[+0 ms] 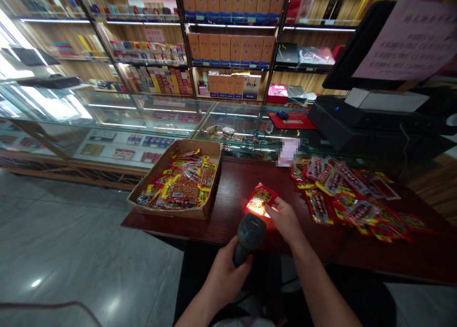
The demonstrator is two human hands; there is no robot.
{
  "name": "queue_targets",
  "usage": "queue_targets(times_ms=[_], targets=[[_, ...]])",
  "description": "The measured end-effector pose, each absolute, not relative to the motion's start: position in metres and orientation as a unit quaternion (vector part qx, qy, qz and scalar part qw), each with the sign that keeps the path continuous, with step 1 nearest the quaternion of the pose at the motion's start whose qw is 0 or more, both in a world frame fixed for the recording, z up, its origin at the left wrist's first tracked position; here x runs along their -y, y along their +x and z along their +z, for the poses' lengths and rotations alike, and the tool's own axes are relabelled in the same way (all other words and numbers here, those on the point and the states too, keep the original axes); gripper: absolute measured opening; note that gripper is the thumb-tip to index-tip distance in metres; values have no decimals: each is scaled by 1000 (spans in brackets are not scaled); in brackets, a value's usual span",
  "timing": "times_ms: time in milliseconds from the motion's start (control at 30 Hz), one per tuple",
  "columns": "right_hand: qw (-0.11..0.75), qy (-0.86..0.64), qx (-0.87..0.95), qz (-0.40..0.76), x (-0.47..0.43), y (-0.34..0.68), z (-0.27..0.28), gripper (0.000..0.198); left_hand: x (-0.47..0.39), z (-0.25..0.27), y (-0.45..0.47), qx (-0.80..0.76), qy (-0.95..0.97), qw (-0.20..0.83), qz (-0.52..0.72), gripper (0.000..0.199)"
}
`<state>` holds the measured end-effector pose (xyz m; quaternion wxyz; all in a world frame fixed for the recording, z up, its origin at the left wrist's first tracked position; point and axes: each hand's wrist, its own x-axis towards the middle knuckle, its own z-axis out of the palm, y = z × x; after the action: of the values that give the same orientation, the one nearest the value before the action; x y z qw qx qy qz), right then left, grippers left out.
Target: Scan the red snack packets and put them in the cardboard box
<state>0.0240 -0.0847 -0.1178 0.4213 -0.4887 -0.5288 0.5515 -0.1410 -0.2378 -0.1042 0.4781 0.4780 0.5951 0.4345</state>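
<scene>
One dark-red table (230,184) stood below shop shelves (305,79); at lower centre my left hand (224,274) gripped a scanner (251,231), long axis pointing up, slightly right, at the packet (259,197) my right hand (286,221) pinched.

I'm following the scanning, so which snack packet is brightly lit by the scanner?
The red packet in the right hand. It alone glows; the others lie in the cardboard box or the pile, outside that light.
</scene>
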Motion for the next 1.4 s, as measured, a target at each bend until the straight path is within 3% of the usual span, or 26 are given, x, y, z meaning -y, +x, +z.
queue_targets(times_ms=[500,667,1400], targets=[[435,-498,472,583,86,21,-109,40,262,-73,-160,-592,454,506,433,26],[434,-492,485,578,89,21,-107,49,249,-80,-151,-583,461,503,441,26],[433,-482,519,557,83,27,-114,41,232,-96,-135,-584,456,507,440,26]])
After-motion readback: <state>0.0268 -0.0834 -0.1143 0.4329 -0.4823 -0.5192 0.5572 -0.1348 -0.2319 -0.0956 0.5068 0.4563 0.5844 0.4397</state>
